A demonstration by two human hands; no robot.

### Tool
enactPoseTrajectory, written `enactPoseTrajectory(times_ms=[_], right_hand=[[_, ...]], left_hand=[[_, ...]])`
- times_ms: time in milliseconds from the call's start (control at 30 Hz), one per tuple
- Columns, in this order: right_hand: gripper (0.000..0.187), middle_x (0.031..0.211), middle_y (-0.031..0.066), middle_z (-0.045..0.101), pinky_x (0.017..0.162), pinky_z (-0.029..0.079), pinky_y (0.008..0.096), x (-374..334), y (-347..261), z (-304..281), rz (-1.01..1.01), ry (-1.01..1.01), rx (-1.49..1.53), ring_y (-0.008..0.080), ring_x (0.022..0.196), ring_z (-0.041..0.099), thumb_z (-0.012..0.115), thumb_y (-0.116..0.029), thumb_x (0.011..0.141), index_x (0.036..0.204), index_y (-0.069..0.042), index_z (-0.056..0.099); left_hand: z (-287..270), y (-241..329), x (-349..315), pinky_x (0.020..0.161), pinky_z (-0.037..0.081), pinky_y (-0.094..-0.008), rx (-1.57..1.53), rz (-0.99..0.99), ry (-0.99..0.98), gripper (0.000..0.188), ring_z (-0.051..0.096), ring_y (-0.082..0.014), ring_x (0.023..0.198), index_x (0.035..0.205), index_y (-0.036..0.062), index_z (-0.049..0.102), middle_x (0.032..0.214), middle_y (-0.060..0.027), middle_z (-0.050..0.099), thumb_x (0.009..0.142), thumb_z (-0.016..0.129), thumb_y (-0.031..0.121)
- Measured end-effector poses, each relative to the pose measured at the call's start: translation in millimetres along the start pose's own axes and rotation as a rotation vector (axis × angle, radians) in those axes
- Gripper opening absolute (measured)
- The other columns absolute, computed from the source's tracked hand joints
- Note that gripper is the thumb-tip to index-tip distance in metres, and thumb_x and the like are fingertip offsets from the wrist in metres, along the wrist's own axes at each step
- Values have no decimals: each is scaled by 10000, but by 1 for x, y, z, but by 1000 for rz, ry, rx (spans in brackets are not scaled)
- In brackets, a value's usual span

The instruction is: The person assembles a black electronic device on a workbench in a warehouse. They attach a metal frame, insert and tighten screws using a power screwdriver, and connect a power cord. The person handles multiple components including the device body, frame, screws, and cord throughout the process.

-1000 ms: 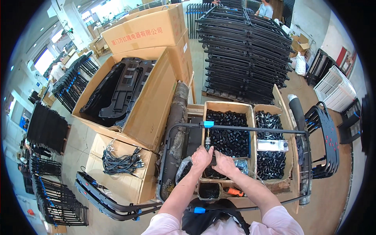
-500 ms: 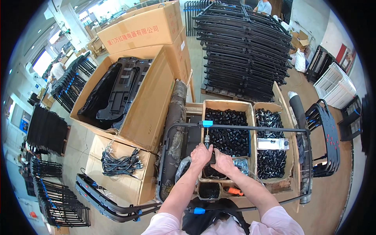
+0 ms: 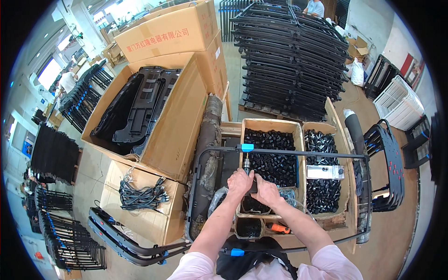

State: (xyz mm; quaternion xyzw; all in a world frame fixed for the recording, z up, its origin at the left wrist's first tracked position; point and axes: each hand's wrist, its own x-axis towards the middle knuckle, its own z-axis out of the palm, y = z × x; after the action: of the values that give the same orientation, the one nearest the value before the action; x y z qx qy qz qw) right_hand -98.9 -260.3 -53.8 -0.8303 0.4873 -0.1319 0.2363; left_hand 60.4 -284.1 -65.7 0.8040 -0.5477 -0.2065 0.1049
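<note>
Both my hands grip a power drill (image 3: pixel 247 164) over the parts boxes. My left hand (image 3: pixel 240 182) wraps around its body behind the metal chuck. My right hand (image 3: pixel 267 192) closes on the dark rear part, much of which the fingers hide. The bit points away from me and meets the far bar of a black frame (image 3: pixel 305 153) at a blue clip (image 3: pixel 247 148). This rounded frame lies across the boxes and reaches back to my waist, where its near bar carries another blue clip (image 3: pixel 237 252).
Beneath the frame, a wooden box (image 3: pixel 270 123) holds many small black parts; another box (image 3: pixel 349 186) sits to its right. An orange-handled tool (image 3: pixel 280 228) lies near me. At left are a cable bundle (image 3: pixel 142 192) and a large carton (image 3: pixel 175 123); stacked black frames (image 3: pixel 289 60) stand ahead.
The view has shifted very slightly. Both hands keep their grip on the drill, and its bit stays at the far blue clip.
</note>
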Motion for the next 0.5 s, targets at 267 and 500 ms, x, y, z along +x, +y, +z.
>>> enactPoseTrajectory(times_ms=[267,500], right_hand=[[944,1001,310,746,819,606,532,7,6,5,28,-27,-12,455,944,749,902,-252,747,1485,80,415],[752,1173,229,703,900,592,502,11,0,1,17,-61,-55,414,1088,711,882,-233,764,1379,24,532]], left_hand=[[0,4,4,870,618,-528,7,0,31,659,771,-422,986,1084,-16,686,1057,-252,763,964,643,631],[4,1,10,857,622,-521,11,17,66,672,775,-418,969,1074,-15,690,1033,-246,767,971,623,645]])
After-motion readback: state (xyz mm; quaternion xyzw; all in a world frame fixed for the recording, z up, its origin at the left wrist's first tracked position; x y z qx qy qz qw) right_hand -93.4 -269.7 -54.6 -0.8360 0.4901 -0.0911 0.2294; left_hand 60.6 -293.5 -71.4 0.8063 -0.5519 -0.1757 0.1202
